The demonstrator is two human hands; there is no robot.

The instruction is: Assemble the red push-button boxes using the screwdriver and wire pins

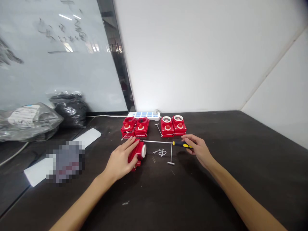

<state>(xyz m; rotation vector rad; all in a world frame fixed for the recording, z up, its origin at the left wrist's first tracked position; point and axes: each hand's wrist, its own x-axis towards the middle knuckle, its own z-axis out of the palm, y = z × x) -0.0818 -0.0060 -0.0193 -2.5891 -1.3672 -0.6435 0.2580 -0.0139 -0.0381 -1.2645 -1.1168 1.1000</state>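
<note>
My left hand (121,158) grips a red push-button box (135,155) lying on its side, with its white-rimmed round face turned right. My right hand (196,148) holds a yellow-and-black screwdriver (182,144) by the handle. Its long steel shaft (156,141) runs left, and its tip meets the top of the red box. Just beyond sit two pairs of similar red boxes (134,126) (173,126). A T-shaped metal rod (171,154) lies below the shaft, near a small tangle of thin wire (159,152).
A white power strip (143,115) lies along the wall behind the boxes, on a dark tabletop (240,179). Grey and black plastic bags (30,122) (69,109) are heaped at the left, beside white paper (88,137) and a blurred object (64,162).
</note>
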